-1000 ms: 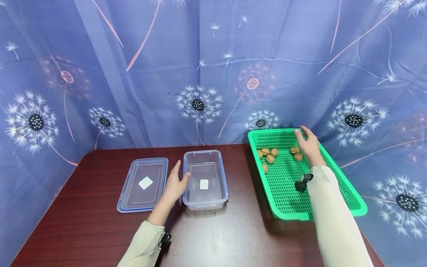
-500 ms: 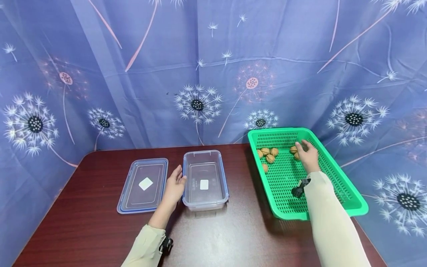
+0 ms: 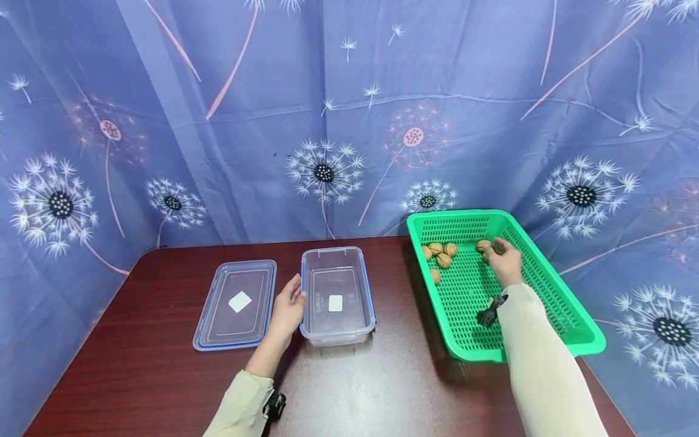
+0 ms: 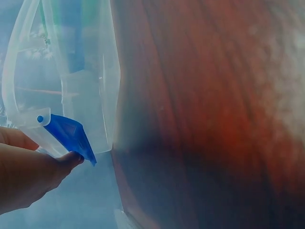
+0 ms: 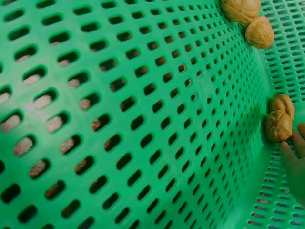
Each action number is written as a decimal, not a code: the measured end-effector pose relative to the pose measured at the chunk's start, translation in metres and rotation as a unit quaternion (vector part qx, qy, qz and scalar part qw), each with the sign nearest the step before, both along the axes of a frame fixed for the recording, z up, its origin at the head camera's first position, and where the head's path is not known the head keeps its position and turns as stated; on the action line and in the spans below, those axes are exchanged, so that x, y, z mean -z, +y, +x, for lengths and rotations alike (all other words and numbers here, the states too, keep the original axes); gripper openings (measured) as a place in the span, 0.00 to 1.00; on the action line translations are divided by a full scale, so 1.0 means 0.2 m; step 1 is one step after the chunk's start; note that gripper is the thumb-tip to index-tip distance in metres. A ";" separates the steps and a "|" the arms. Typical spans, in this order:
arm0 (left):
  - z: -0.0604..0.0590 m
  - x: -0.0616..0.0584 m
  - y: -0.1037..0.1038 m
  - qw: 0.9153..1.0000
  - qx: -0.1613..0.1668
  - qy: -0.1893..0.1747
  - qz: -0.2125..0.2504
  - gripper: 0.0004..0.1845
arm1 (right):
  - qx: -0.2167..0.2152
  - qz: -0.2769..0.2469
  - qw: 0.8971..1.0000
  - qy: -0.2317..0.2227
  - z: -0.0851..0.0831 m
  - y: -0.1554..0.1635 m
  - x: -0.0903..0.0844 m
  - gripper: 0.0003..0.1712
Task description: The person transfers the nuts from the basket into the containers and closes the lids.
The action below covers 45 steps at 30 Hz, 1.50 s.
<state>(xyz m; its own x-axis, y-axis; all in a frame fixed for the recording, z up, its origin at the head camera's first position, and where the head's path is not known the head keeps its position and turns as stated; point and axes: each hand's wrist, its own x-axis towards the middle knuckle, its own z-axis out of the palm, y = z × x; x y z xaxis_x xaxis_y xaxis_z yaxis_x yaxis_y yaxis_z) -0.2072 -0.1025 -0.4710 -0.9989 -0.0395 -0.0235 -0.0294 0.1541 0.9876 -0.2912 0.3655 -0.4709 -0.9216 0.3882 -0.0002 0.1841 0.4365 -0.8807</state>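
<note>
My left hand [image 3: 287, 306] is at the left side of a clear plastic food container [image 3: 337, 273]. In the left wrist view its thumb [image 4: 71, 160] touches the container's blue clip [image 4: 71, 136], and another finger lies behind the corner. Inside a green plastic basket [image 3: 453, 349], my right hand [image 3: 506, 262] is lowered to two walnuts [image 3: 483, 245] by the far right wall. Its thumb [image 5: 289, 155] and a finger come right up to the nearer walnut [image 5: 279, 126] in the right wrist view. The rest of that hand is out of that frame.
Several more walnuts [image 3: 444, 260] lie along the basket's left side. The container's blue-edged lid [image 3: 240, 325] is flat on the dark red wooden table [image 3: 136, 340], left of the container. A blue dandelion-print curtain [image 3: 246, 152] hangs behind the table.
My right hand has come down from above the basket's far right part to the walnuts, its fingers drawing closer together. My left hand has moved slightly, fingers closer together, at the container's side.
</note>
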 end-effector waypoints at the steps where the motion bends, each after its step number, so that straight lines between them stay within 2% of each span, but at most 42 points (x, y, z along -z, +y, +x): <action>1: 0.00 0.00 0.00 1.000 0.001 -0.001 0.001 0.26 | -0.001 -0.005 1.000 -0.002 0.00 0.00 0.00 0.33; 11: -0.01 0.01 0.00 1.000 0.006 -0.010 -0.002 0.27 | -0.010 -0.015 1.000 -0.016 0.03 -0.01 0.03 0.31; 22: 0.00 0.02 0.00 1.000 0.000 -0.017 0.003 0.26 | -0.004 0.028 0.998 -0.051 0.02 -0.01 0.06 0.29; 32: 0.00 0.02 0.00 1.000 0.003 -0.017 0.008 0.27 | 0.006 0.037 0.998 -0.055 0.01 0.00 0.06 0.27; 45: 0.01 0.02 0.00 1.000 0.003 0.004 0.018 0.26 | 0.029 -0.015 0.998 -0.046 0.00 -0.01 0.03 0.29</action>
